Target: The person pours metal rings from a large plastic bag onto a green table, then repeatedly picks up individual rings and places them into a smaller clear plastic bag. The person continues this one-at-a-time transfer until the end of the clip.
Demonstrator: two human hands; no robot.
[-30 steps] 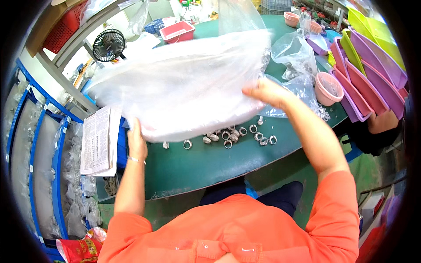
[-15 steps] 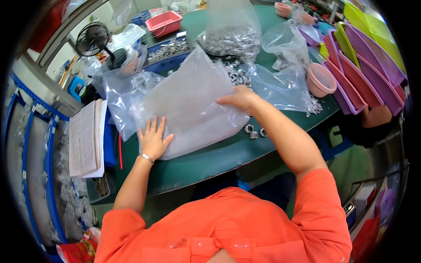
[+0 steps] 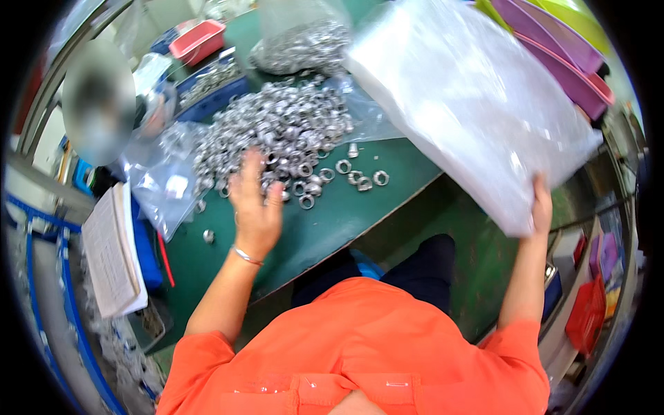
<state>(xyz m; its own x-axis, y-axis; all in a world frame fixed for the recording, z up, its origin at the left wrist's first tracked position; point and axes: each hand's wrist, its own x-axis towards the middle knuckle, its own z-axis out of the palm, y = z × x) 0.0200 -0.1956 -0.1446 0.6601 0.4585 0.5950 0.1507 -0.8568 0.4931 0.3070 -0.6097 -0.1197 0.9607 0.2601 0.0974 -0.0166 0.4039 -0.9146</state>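
Observation:
A heap of small silver metal rings (image 3: 277, 135) lies on the green table (image 3: 332, 228). My left hand (image 3: 254, 207) rests flat at the near edge of the heap, fingers spread, holding nothing. A few loose rings (image 3: 353, 173) lie just to its right. My right hand (image 3: 541, 207) grips the lower corner of a large clear plastic bag (image 3: 470, 104), which is lifted off to the right of the table and looks empty.
A clear bag full of rings (image 3: 301, 41) stands at the back, with a pink tray (image 3: 197, 41) and a blue tray (image 3: 207, 86) of parts beside it. Purple and green bins (image 3: 560, 48) are stacked at the right. A stack of papers (image 3: 111, 256) lies at the left edge, small clear bags (image 3: 162, 187) near it.
The big plastic bag has been lifted off the table and swung to the right in my right hand, uncovering the ring heap. My left hand has moved onto the heap's edge.

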